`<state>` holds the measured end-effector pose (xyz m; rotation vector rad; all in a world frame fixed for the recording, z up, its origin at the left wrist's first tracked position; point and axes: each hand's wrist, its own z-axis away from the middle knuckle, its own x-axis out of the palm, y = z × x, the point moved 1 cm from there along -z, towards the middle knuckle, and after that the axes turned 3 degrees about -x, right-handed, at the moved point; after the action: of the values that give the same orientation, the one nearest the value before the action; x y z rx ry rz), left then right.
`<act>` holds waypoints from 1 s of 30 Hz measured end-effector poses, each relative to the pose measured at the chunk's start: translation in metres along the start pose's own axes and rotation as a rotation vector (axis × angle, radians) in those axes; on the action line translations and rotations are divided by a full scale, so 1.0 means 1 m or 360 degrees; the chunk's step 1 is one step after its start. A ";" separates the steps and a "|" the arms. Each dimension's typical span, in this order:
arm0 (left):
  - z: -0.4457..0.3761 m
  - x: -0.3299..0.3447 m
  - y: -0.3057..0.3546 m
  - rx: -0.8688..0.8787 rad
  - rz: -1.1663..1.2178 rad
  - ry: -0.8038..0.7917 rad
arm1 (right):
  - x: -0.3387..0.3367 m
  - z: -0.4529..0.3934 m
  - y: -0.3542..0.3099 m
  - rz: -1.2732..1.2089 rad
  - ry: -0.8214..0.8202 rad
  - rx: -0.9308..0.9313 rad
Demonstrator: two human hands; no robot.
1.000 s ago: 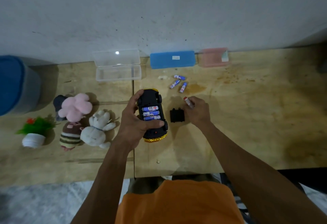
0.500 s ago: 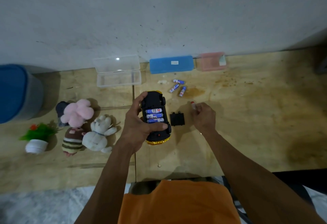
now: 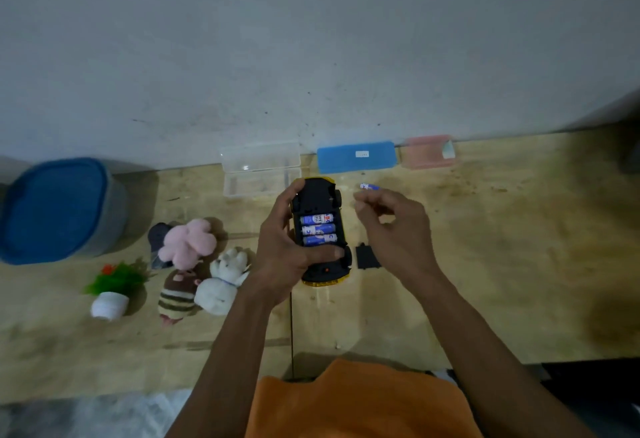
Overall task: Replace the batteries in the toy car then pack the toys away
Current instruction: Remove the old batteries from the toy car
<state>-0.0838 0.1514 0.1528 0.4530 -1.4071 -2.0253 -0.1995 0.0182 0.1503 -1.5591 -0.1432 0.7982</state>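
Note:
My left hand (image 3: 287,257) grips the yellow and black toy car (image 3: 320,202), held upside down just above the table. Its battery bay is uncovered, with three blue and white batteries (image 3: 318,229) lying in it. The black battery cover (image 3: 367,257) lies on the table right of the car. My right hand (image 3: 394,230) hovers beside the car with its fingers curled; whether they hold anything is hidden. A loose battery (image 3: 367,187) lies on the table just beyond its fingertips.
Against the wall stand an open clear box (image 3: 259,169), a blue case (image 3: 356,156) and a pink case (image 3: 429,152). A blue-lidded tub (image 3: 52,209) is at far left. Three plush toys (image 3: 188,242) and a small fake plant (image 3: 110,290) lie left of the car.
My right hand has lifted from beside the battery cover and moved toward the loose batteries. The small red-tipped thing it pinched is no longer visible. The car stays in my left hand.

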 end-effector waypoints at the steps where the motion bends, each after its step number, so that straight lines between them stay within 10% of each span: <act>1: 0.000 -0.001 0.004 0.0037 -0.0006 -0.0004 | 0.003 0.006 -0.014 0.0016 -0.0065 -0.0050; 17: 0.010 -0.020 0.025 0.0233 -0.0059 -0.0061 | 0.045 0.035 -0.059 -0.0414 -0.0138 0.0514; 30: 0.012 -0.019 0.021 0.0211 -0.0106 -0.0116 | 0.050 0.037 -0.069 -0.0040 0.0265 -0.0061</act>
<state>-0.0710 0.1675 0.1755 0.4927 -1.5969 -2.0268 -0.1580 0.0872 0.1959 -1.6496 -0.0569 0.6462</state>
